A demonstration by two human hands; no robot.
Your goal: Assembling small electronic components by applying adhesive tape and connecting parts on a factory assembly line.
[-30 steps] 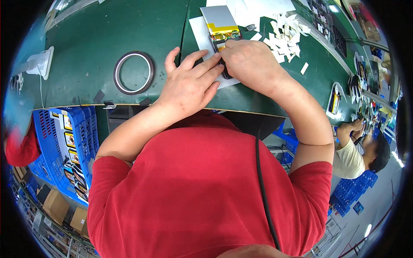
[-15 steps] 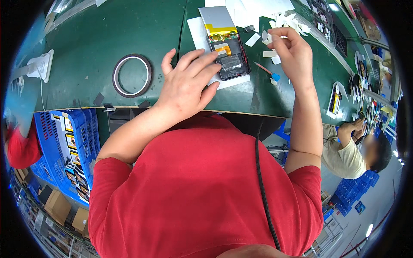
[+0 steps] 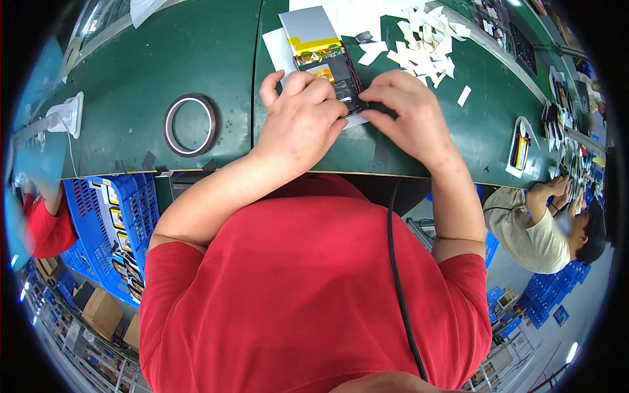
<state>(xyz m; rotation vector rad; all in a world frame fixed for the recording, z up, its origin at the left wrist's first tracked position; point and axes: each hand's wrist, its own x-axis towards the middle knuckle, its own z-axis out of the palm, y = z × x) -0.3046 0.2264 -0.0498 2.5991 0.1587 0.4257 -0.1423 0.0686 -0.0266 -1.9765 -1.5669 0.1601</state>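
Case (image 3: 341, 69) sits on paper (image 3: 276, 52) on the table (image 3: 209, 65). Left hand (image 3: 301, 119) bends over it; right hand (image 3: 411, 116), finger and thumb narrow, is at its edge. I can't tell if either grips.

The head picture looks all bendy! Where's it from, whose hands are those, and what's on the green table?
There's no robot, just a bare-handed person in a red shirt. A fisheye camera on their head looks down, so straight edges bend. On the green table, an opened black device lies on white paper. The left hand has fingers over its lower end; the right hand has fingertips at its lower right edge. I can't tell whether either grips it. A roll of tape lies to the left, and little white strips to the right.
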